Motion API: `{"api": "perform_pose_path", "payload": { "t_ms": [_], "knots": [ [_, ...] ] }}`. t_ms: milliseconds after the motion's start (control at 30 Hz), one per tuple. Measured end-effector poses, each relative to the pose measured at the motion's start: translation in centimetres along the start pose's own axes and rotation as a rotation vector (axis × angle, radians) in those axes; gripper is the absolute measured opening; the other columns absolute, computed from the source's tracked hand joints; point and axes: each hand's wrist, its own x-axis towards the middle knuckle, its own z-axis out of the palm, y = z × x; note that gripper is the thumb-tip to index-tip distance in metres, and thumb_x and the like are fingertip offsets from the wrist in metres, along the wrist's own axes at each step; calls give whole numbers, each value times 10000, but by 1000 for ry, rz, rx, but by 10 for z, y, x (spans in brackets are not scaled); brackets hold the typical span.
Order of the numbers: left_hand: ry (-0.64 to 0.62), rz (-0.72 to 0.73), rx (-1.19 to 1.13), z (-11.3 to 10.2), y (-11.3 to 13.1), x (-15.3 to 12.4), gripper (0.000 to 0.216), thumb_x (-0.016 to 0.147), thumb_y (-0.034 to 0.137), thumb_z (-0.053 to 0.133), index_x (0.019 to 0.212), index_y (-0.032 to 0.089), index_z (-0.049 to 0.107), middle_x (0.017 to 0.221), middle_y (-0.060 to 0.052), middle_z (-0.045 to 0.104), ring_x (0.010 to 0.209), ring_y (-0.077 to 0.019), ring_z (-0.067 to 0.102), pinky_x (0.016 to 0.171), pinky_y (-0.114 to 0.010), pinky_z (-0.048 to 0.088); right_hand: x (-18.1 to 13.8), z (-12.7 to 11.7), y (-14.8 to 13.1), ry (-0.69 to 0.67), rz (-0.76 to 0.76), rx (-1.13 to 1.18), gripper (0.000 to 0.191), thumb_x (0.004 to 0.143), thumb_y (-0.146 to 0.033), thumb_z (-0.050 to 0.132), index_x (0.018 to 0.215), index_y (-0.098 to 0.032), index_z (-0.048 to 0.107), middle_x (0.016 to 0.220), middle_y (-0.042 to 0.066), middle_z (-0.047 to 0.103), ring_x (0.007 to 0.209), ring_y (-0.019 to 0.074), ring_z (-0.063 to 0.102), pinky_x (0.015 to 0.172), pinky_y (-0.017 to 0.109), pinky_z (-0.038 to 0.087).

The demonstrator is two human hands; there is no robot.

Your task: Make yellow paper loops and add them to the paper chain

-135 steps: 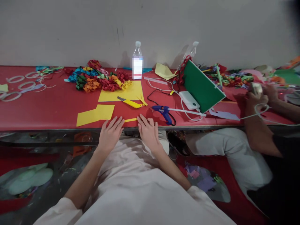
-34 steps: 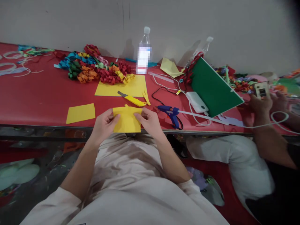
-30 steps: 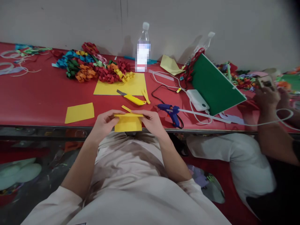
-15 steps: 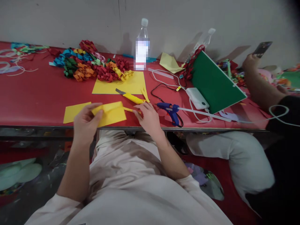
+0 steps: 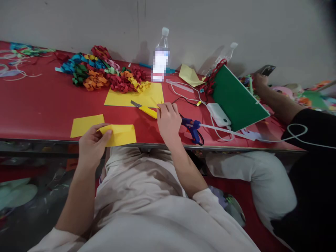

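My left hand [image 5: 93, 143] pinches a folded piece of yellow paper [image 5: 122, 135] between thumb and fingers, held over the table's front edge. My right hand [image 5: 169, 120] has its fingers drawn together around a yellow paper strip [image 5: 159, 102], of which only a little shows at the fingertips. Just left of that hand lies a yellow utility knife [image 5: 148, 111] with its blade out. Under the knife's tip is a yellow sheet [image 5: 115, 97]. Another yellow piece [image 5: 85, 125] rests flat beyond my left hand.
A blue glue gun [image 5: 193, 129] with a long glue stick lies right of my right hand. Behind are colourful paper chains [image 5: 96, 80], a bottle [image 5: 160, 59], a white power bank [image 5: 217, 113] with cables and a leaning green board [image 5: 233, 98]. At right a co-worker's arm [image 5: 280, 99] reaches over the red table [image 5: 39, 105].
My right hand has moved up and away from the folded paper, over the spot where loose strips lay. The left hand has lowered slightly with its paper. The co-worker's phone hand has dropped leftward.
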Motion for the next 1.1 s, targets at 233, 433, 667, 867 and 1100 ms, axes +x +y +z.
{"api": "perform_pose_path", "payload": {
  "t_ms": [233,433,667,867,1100],
  "knots": [
    [-191,28,-6,37,7,-9,371,826,442,742,1095,189,706,864,-30,730,801,-158,683,718,-232,537,-24,-11,-21,-329,-15,692,303,987,-399,614,1199,-206,712,1161,74,750,1051,190,678,973,315,516],
    [-252,-26,0,47,0,-7,309,838,477,739,832,173,681,705,5,656,637,-131,601,589,-220,465,-46,-2,-5,-397,316,967,268,843,-380,750,1036,-193,765,1037,55,786,939,180,716,833,282,550],
    [-396,-36,-15,53,13,-3,396,801,472,790,1039,161,732,845,-45,735,737,-154,666,658,-225,524,-44,-3,7,-353,307,966,230,867,-394,712,955,-197,792,929,46,791,839,173,701,768,275,535],
    [-410,-74,-25,62,12,5,396,800,477,783,1022,150,756,845,-68,762,762,-189,710,674,-252,558,-46,-1,7,-394,350,963,287,812,-414,778,991,-192,810,910,37,796,724,154,657,682,265,506],
    [-455,-26,50,65,17,8,409,758,474,822,970,131,756,837,-69,758,707,-159,682,630,-226,530,-44,0,15,-424,307,956,233,836,-381,747,943,-184,811,862,34,793,751,174,679,710,273,507]
  ]
}}
